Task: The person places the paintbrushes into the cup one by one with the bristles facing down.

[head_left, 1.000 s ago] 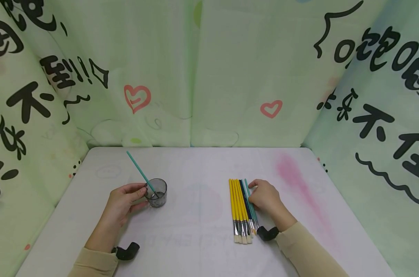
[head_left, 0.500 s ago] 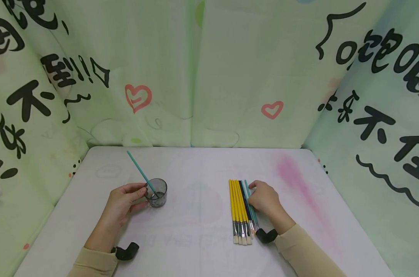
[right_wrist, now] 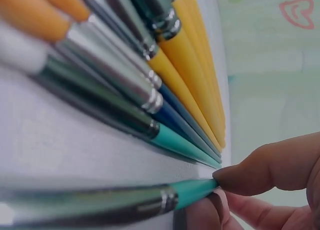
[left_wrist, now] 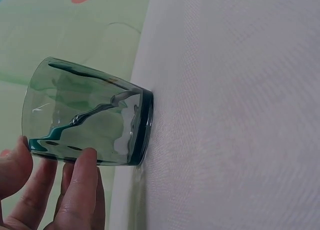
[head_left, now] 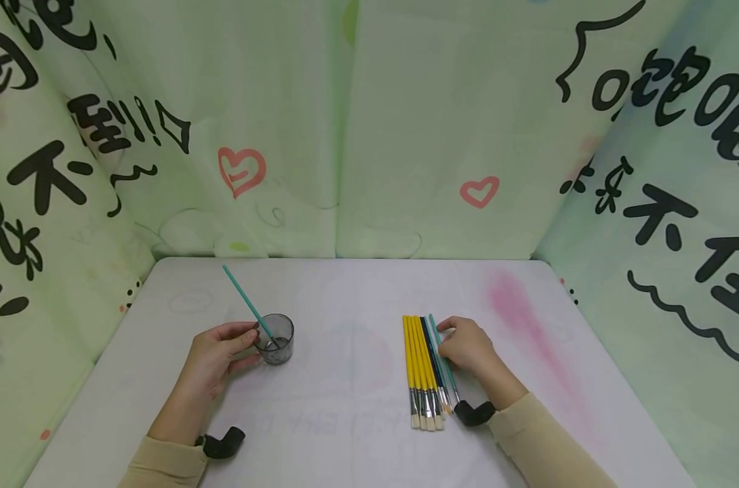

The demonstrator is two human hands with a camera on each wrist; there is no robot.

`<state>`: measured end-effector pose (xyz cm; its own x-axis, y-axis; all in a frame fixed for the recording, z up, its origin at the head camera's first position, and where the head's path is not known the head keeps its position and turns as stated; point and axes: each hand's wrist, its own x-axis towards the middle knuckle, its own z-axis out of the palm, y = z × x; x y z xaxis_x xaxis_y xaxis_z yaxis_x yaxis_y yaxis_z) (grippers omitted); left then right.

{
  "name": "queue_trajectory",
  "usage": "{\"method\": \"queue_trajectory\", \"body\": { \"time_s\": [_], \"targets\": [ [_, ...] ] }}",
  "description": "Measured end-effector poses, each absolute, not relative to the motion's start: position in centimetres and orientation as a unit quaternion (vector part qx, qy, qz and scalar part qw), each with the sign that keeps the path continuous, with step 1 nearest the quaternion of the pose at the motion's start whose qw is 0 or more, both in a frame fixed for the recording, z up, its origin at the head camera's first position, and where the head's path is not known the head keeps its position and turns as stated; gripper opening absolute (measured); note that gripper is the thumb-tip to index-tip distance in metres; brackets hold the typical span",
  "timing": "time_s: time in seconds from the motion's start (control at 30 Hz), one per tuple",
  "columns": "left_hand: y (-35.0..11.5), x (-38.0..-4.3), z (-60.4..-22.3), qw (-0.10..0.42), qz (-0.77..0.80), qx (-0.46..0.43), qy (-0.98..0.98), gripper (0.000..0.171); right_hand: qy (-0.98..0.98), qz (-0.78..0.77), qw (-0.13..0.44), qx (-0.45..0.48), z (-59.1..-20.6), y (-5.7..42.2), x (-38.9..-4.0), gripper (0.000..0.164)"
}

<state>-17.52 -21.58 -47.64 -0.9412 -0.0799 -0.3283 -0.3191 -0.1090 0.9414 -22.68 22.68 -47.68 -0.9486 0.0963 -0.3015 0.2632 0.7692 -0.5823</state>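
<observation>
My left hand (head_left: 217, 359) holds the side of a clear grey drinking glass (head_left: 284, 347), thumb at its rim. The glass stands on the table with a teal paintbrush (head_left: 240, 290) leaning in it, handle up. In the left wrist view, the fingers (left_wrist: 82, 190) touch the lower side of the glass (left_wrist: 100, 120). My right hand (head_left: 470, 349) pinches another teal paintbrush (right_wrist: 195, 192) by its handle between thumb and finger. That brush lies at the right end of a row of paintbrushes: several yellow ones (head_left: 413, 352), dark blue ones (head_left: 431, 349) and a teal one (right_wrist: 177, 144).
The white table (head_left: 345, 434) has a pink smear (head_left: 522, 305) at the right. Green curtains (head_left: 400, 129) with black lettering and red hearts hang behind and at both sides. A black wrist-worn piece (head_left: 224, 444) sits at the left cuff, another (head_left: 474, 412) at the right.
The pinched teal paintbrush has tilted slightly away from the row, its bristle end now farther right. The left hand, the glass and the brush in it have stayed in place.
</observation>
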Motion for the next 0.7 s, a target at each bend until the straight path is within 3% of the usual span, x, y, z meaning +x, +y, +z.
{"method": "queue_trajectory", "body": {
  "time_s": [0.37,0.7],
  "targets": [
    [-21.6,-17.5,-47.6,0.081,0.728,-0.157,0.663,0.044,0.886,-0.431,0.139,0.098,-47.2,23.0,-22.6,0.055],
    [-21.6,-17.5,-47.7,0.083,0.728,-0.16,0.662,0.038,0.86,-0.494,0.094,0.088,-45.5,21.9,-22.5,0.055]
  ]
}}
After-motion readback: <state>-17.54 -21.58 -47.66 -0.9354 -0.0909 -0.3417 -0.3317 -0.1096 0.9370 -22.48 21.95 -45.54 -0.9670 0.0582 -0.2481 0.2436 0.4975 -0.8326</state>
